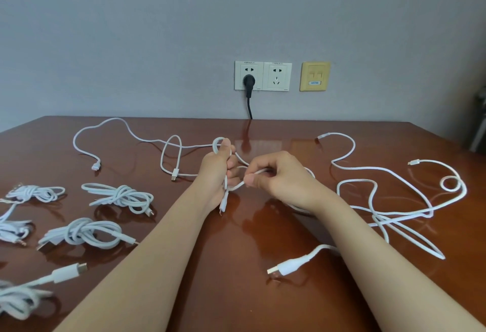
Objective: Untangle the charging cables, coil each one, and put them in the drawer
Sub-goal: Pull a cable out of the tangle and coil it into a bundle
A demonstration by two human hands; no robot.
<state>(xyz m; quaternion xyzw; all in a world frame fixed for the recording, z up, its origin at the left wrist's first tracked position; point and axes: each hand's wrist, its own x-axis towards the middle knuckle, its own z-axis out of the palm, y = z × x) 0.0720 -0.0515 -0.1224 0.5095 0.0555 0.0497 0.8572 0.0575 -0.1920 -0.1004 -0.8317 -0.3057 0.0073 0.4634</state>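
Cables lie all around two hands in the middle of a shiny brown wooden table (236, 292). The left hand (217, 174) is closed tight around a bunch of loops of a thin white charging cable (236, 187), with one loop sticking out above the fist and a small plug end hanging below it. The right hand (282, 178) pinches a piece of that same cable between thumb and finger, just beside the left hand.

On the left side sit tied-up white cable bundles: one knotted bundle (122, 196), another knotted bundle (84, 233) nearer the person, and more small bundles (34, 191) by the table's left edge. Behind them a loose thin white cable (131, 132) snakes across the far side of the table towards the left hand. On the right a long white woven cable (354, 146) lies in messy curves that cross each other, and the right arm hides part of it. A fat white USB plug (286, 267) lies near the front, just beside the right arm.

Behind the table is a plain grey wall (131, 42). It has white double wall sockets (276, 76), a black plug (248, 81) stuck in the left one, and a yellow square wall plate (314, 76) to the right of them.
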